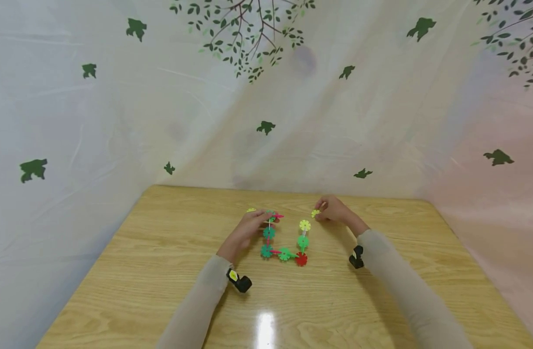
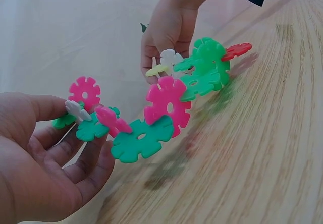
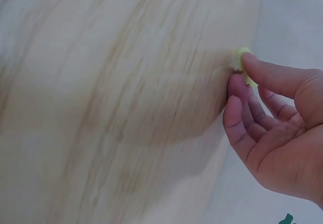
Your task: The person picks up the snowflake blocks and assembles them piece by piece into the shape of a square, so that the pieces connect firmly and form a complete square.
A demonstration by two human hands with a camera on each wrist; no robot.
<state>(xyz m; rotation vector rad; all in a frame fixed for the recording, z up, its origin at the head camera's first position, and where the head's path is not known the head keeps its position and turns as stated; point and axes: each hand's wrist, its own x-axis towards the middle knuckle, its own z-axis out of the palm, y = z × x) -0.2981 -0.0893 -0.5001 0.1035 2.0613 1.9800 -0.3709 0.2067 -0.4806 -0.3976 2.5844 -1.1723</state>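
A U-shaped chain of interlocking snowflake discs point(image 1: 285, 254) in teal, green, pink, white, yellow and red is held above the wooden table. My left hand point(image 1: 247, 229) grips its far left end, where a teal disc point(image 2: 92, 129), a white disc point(image 2: 77, 111) and a pink disc point(image 2: 85, 93) join. Thumb and fingers of my right hand point(image 1: 334, 210) pinch a loose yellow snowflake disc point(image 1: 315, 213), seen edge-on in the right wrist view. That disc is just beyond the yellow disc point(image 1: 305, 225) topping the chain's right side, apart from it. A red disc point(image 1: 301, 259) forms the near right corner.
Another yellow piece point(image 1: 251, 210) shows partly behind my left hand. The wooden table point(image 1: 162, 271) ends at a pale cloth backdrop point(image 1: 214, 145) printed with leaves and birds. A bright light reflection lies on the near tabletop.
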